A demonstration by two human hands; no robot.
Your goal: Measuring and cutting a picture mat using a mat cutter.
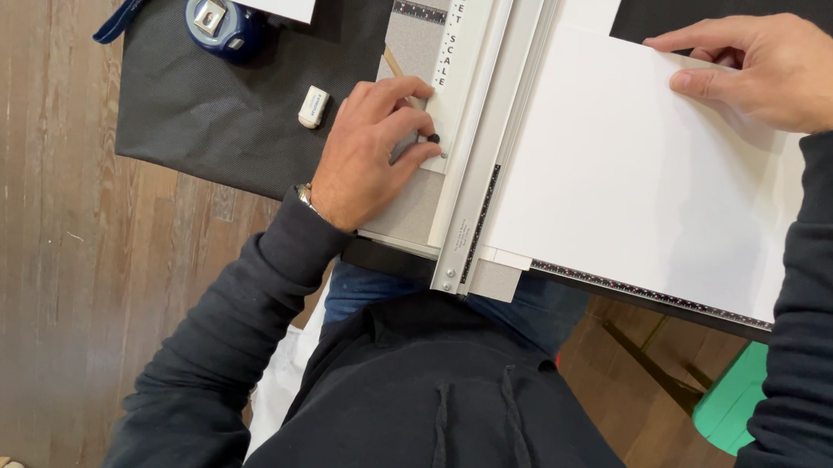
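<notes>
Left hand on cutter knob; right hand on white board

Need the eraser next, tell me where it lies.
In the head view, the white eraser lies on the black mat, just left of the left hand, below the blue tape measure.
</notes>
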